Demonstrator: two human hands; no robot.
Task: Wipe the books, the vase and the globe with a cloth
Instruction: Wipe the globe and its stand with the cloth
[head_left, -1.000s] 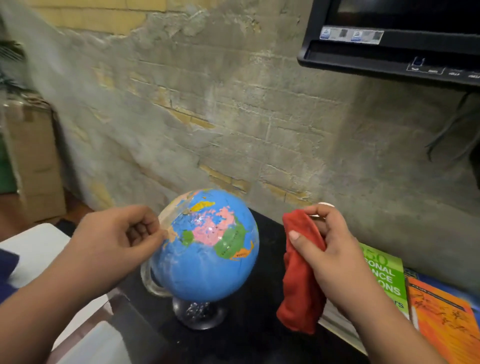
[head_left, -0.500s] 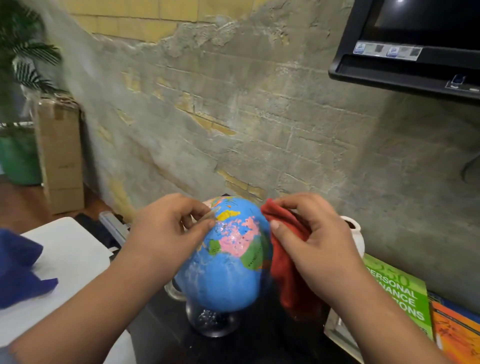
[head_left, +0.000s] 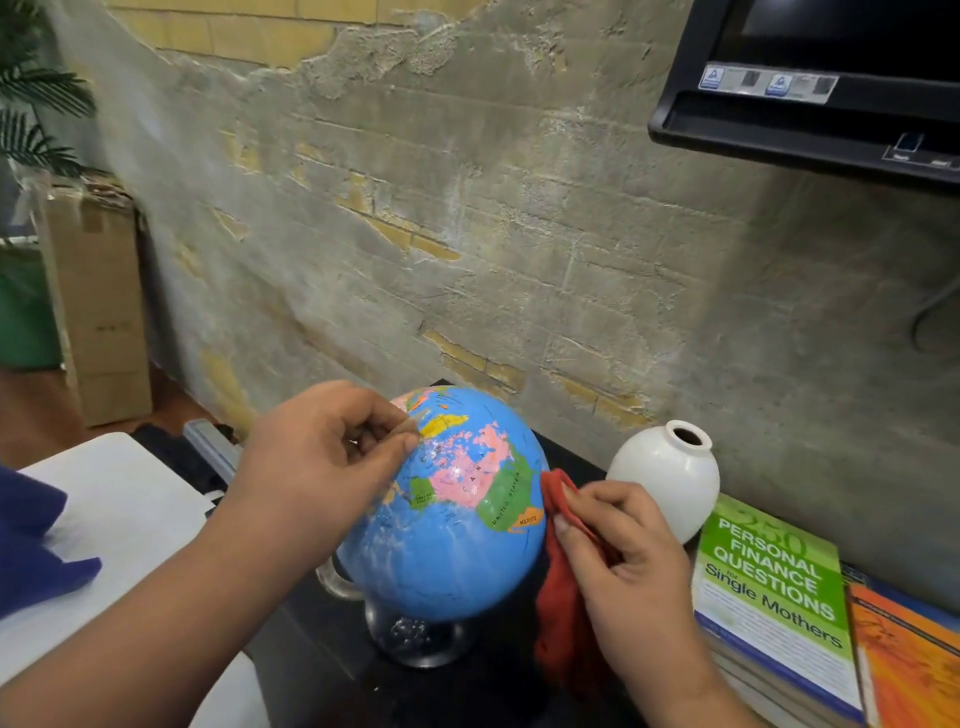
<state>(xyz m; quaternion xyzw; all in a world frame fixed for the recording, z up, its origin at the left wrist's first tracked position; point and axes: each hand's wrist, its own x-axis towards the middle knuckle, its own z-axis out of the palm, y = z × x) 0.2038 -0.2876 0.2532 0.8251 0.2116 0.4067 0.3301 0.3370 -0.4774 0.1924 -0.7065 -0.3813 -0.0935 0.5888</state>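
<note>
A blue globe (head_left: 457, 551) on a clear stand sits on a black table top (head_left: 322, 670). My left hand (head_left: 322, 467) pinches the clear arc at the globe's top left. My right hand (head_left: 623, 561) grips a red cloth (head_left: 558, 618) and holds it against the globe's right side. A white round vase (head_left: 667, 475) stands behind my right hand. A green book (head_left: 774, 592) lies on a stack to the right, beside an orange book (head_left: 914, 670).
A rough plastered wall (head_left: 467, 218) rises right behind the table. A black monitor (head_left: 821, 78) hangs at the top right. A white table (head_left: 119, 514) with blue fabric (head_left: 31, 545) is at the left. A cardboard box (head_left: 98, 306) and a plant stand at far left.
My right hand brought the red cloth from beside the globe onto its right side and slid it down. My left hand moved to the globe's top. The vase came into view.
</note>
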